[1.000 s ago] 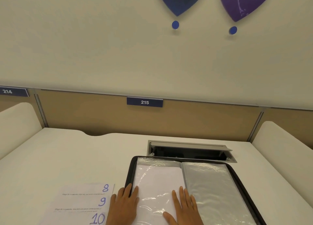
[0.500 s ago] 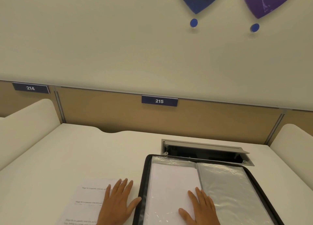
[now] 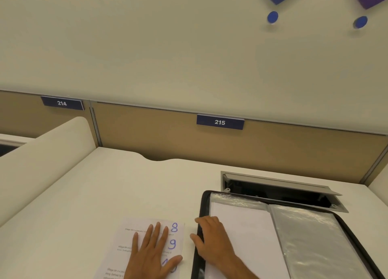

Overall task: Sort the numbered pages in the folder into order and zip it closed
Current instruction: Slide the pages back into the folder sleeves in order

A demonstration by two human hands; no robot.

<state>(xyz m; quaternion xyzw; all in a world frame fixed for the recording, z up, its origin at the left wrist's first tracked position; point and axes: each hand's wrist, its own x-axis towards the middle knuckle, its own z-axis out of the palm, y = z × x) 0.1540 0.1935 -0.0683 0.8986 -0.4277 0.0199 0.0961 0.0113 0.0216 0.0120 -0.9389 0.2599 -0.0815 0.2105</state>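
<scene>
Head view: two hands work at the near edge of the desk (image 3: pixel 105 184).
Left hand (image 3: pixel 151 255): lies flat on the loose pages (image 3: pixel 130 243), fingers straight and spread, thumb out toward the folder; it presses and grips nothing.
Loose pages: three sheets fanned near the desk's near edge, left of the folder, marked 8, 9 and what looks like 10, partly covered; thin, light and floppy, likely to slide on the smooth top, best pinched at a free corner or edge.
Right hand (image 3: pixel 212 243): rests over the folder's left rim, fingers bent onto the sleeve, thumb outside the rim.
Folder (image 3: pixel 357 243): one, open toward the desk's right side; black zip border stiff, clear sleeves slick and glossy.
Sleeves: left holds white paper (image 3: pixel 247 236), right looks empty.
Cable box (image 3: pixel 279 189): one, lid raised, just beyond the folder.
</scene>
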